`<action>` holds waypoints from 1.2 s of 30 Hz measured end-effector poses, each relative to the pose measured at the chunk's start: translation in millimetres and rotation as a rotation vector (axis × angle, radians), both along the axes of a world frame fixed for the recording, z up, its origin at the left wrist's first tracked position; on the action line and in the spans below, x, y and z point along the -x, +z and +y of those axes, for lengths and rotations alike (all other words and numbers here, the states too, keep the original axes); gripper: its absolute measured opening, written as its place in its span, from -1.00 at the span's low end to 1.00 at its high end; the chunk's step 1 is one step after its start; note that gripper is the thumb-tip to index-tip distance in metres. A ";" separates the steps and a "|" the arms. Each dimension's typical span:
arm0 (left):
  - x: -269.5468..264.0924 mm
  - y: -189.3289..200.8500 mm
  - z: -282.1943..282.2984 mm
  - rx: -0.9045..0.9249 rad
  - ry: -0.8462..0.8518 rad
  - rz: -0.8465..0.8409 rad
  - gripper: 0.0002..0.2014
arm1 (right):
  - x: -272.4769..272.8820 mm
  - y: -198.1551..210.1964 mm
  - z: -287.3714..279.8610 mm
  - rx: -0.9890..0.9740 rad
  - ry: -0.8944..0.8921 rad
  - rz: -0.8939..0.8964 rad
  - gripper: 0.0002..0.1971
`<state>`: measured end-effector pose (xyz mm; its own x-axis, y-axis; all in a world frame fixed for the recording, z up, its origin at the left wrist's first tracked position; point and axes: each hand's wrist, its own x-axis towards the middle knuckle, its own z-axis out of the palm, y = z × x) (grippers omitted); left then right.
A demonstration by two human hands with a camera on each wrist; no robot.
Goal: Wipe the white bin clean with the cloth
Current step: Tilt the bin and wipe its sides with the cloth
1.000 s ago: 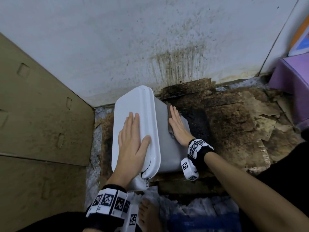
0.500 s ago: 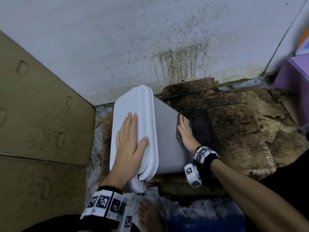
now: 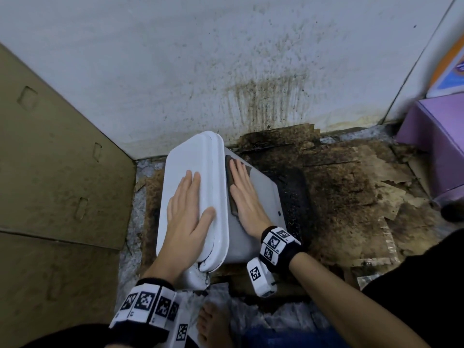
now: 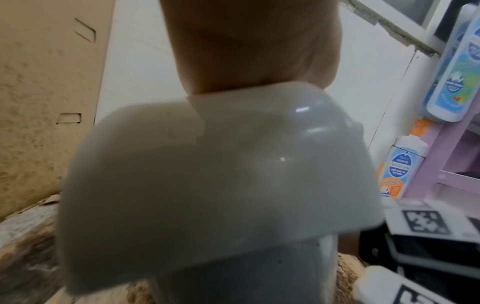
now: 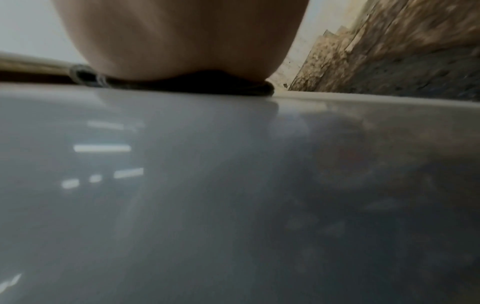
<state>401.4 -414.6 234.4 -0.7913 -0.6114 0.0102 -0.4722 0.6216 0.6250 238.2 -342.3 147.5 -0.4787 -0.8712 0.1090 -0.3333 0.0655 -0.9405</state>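
The white bin (image 3: pixel 261 197) stands on stained cardboard against the wall, its lid (image 3: pixel 185 156) down. My left hand (image 3: pixel 187 209) lies flat on the lid with straight fingers, holding the bin steady. My right hand (image 3: pixel 244 194) presses flat on the bin's right side, just under the lid's rim. A dark cloth (image 3: pixel 229 172) sits beneath that palm, its edge showing along the rim. In the right wrist view the cloth (image 5: pixel 197 86) is squashed between my palm and the glossy bin wall (image 5: pixel 207 185). The left wrist view shows the lid's corner (image 4: pixel 207 174) under my palm.
A stained white wall (image 3: pixel 226 59) rises right behind the bin. Brown cardboard panels (image 3: pixel 50 184) close off the left side. Dirty torn cardboard (image 3: pixel 351 197) covers the floor to the right. A purple stool (image 3: pixel 442 141) stands at the far right. My bare foot (image 3: pixel 213 325) is below the bin.
My right hand slid the cloth down and outward on the bin's side, then back up to just under the lid's rim. The left hand stayed on the lid.
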 end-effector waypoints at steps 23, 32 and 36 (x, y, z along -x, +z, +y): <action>0.0 2.6 1.6 0.003 0.002 -0.033 -0.27 | 11.3 -17.2 15.5 -0.281 -0.103 -0.172 -0.45; 4.0 2.7 4.0 0.013 0.000 -0.018 -0.26 | 0.8 3.5 6.6 -0.019 -0.001 -0.068 -0.46; 5.6 4.6 6.8 0.018 0.002 -0.018 -0.26 | 15.0 -41.0 26.2 -0.060 -0.047 -0.020 -0.46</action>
